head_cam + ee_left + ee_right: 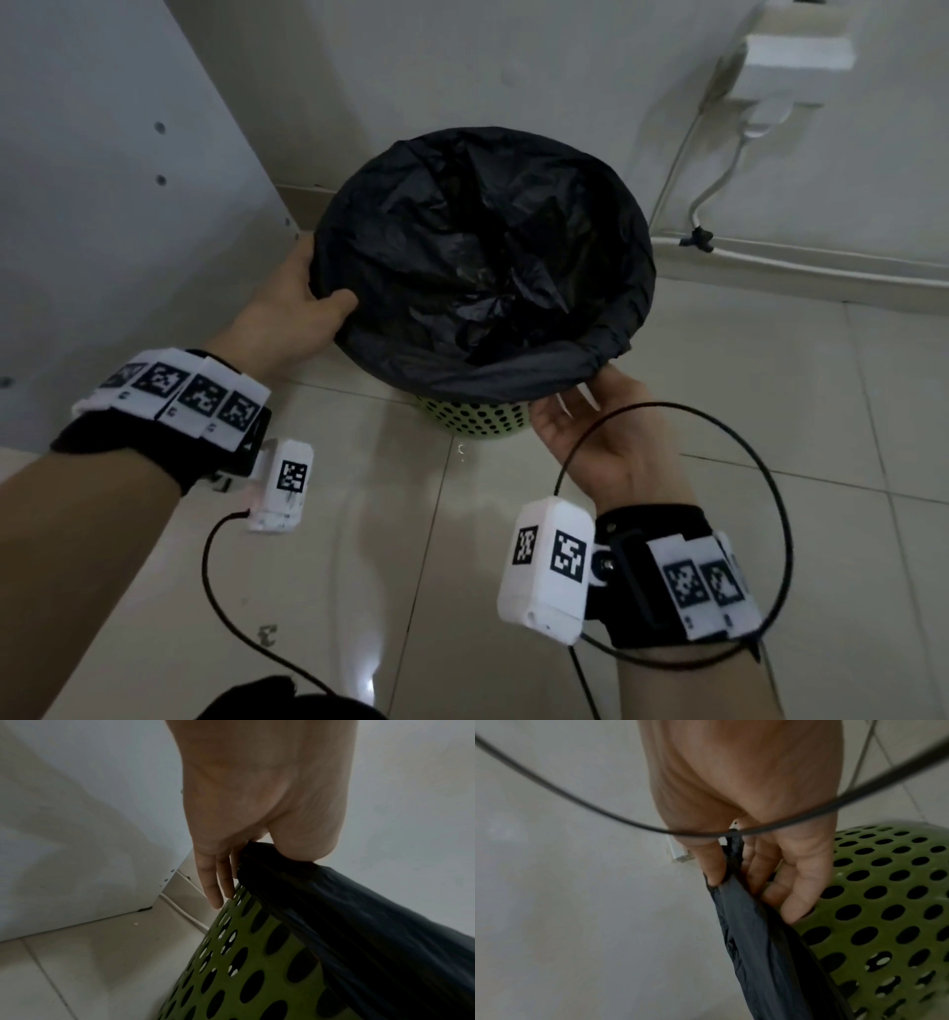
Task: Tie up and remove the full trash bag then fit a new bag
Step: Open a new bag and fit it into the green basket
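Right hand [590,437] pinching bag [482,257] hem, left hand [292,308] gripping rim

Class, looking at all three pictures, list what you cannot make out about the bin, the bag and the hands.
- Head view: left hand fingers, hidden behind the bag rim.
- Head view: most of the bin, covered by the bag.
- Head view: the bag's contents, too dark.
- Right wrist view: right hand blurred, crossed by a cable.
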Demonstrator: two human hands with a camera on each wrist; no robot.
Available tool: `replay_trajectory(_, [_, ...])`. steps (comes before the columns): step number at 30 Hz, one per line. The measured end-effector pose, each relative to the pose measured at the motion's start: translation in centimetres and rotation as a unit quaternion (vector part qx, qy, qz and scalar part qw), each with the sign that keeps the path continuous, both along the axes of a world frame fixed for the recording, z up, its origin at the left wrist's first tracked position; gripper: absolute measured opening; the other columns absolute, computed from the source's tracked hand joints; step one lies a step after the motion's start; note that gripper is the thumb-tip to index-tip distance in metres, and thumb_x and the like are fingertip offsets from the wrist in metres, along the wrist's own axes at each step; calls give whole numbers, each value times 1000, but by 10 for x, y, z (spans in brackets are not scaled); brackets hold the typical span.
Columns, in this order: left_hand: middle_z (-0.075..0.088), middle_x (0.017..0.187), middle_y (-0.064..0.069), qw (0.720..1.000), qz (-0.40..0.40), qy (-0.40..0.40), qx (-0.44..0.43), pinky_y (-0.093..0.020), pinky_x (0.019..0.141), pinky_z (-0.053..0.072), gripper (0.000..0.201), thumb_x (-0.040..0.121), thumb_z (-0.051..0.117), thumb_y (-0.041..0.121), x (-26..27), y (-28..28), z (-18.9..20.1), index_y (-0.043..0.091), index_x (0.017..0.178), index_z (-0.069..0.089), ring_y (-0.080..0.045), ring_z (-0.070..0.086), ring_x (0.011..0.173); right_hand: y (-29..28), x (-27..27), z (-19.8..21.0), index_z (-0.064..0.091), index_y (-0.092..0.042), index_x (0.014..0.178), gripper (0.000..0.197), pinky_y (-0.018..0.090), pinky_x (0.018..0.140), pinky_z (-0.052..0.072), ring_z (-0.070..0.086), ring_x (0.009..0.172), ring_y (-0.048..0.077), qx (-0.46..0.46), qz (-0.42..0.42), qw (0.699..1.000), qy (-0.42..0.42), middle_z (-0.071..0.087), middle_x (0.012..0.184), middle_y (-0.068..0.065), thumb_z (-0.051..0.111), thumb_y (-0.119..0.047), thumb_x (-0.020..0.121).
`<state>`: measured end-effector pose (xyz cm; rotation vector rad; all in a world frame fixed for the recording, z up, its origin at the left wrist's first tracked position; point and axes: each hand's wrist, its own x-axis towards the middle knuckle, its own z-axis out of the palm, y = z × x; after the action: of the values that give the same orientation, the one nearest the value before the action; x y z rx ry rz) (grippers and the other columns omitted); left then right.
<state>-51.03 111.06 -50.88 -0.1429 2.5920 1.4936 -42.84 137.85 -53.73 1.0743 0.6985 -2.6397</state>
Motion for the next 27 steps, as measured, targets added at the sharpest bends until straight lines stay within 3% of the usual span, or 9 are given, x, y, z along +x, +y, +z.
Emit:
replay_trajectory(4, [53,139,-1,1000,2,1,-31,-44,110,43,82,70,58,40,-5,-3,-3,23,147,37,-20,52,127,5,-4,-3,71,-1,89,23,32,71,61,69,79,28,106,-82,989,66,69,86,17,50,10,88])
replay_trajectory(8, [55,138,0,998,1,5,-67,-46,108,44,81,69,56,44,-6,-5,-5,27,146,37,-22,53,126,17,0,16,71,0,94,16,46,92,56,72,91,32,160,-44,984,73,76,93,15,56,-8,94])
replay_trajectory(12, [54,138,-4,994,-1,-4,-109,-47,107,45,84,67,51,47,-4,1,0,25,147,35,-25,52,124,11,1,27,70,3,88,10,38,80,60,73,82,29,244,-27,967,72,76,83,14,73,-6,85])
replay_trajectory(15, [55,137,-6,991,2,-9,-132,-45,105,46,83,69,53,47,-5,6,3,22,147,36,-27,52,123,11,-9,19,69,2,90,4,36,72,62,72,80,29,183,-44,981,37,74,82,15,65,0,89])
replay_trajectory(17, [54,137,-9,987,1,-13,-159,-38,101,45,69,82,59,31,-8,10,3,17,146,37,-29,52,124,10,-10,9,69,1,96,18,37,68,62,72,87,30,108,-51,992,28,75,89,15,53,2,91])
replay_trajectory(20, [51,140,-9,982,-13,-13,-188,-29,94,38,61,92,58,22,-11,14,-1,16,147,34,-29,49,126,4,-5,4,65,2,120,45,51,88,58,69,108,36,57,-96,993,32,70,119,21,50,4,77])
replay_trajectory(22, [51,139,-7,984,-27,-3,-178,-29,94,38,64,88,57,29,-13,18,-1,17,147,35,-26,49,124,15,-4,5,65,2,107,34,42,81,60,70,97,34,57,-89,994,26,71,108,20,52,2,76])
replay_trajectory(24, [52,134,-1,987,-34,14,-156,-28,94,38,66,82,54,31,-14,23,-1,16,145,39,-19,48,119,29,-4,11,62,-7,91,15,35,71,61,69,79,27,71,-83,994,28,70,85,12,47,-6,92])
replay_trajectory(27, [52,132,-2,986,-20,33,-165,-29,91,37,55,89,57,19,-19,30,-5,14,142,41,-20,49,118,37,-6,11,65,-1,115,23,35,73,61,73,84,25,149,-115,982,25,75,102,14,54,-11,97])
